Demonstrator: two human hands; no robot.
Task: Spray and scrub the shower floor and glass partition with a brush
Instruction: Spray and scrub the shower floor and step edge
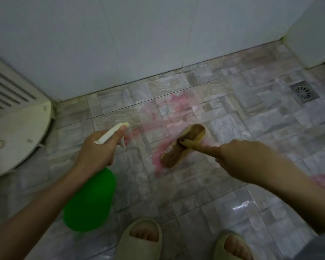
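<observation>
Wet patterned tiles fill the head view, the shower floor (251,113) running from the bottom edge up to a white wall (139,34). That floor-to-wall seam cuts diagonally from middle left to the corner at upper right. A square metal drain (304,91) sits near that corner, just below the seam.

At centre frame the brush (182,145) is down, its brown head flat on the tiles and lying across a pink smear (169,107) that spreads up towards the wall. The right hand (240,158) grips the yellow handle, fingers curled round it and the forefinger laid straight along it, pointing at the head. Between brush and drain lies an open stretch of glossy tile.

Over at centre left, the left hand (99,149) wraps round the neck of the green spray bottle (90,199). Its white nozzle points up-frame at the smear, and the body hangs above the floor.

Room is tighter on the left: a rounded white fixture (17,136) bulges in from the edge, with a slatted panel (6,91) above it. Two pale slippers (141,239) stand at the bottom edge, well back from the brush.
</observation>
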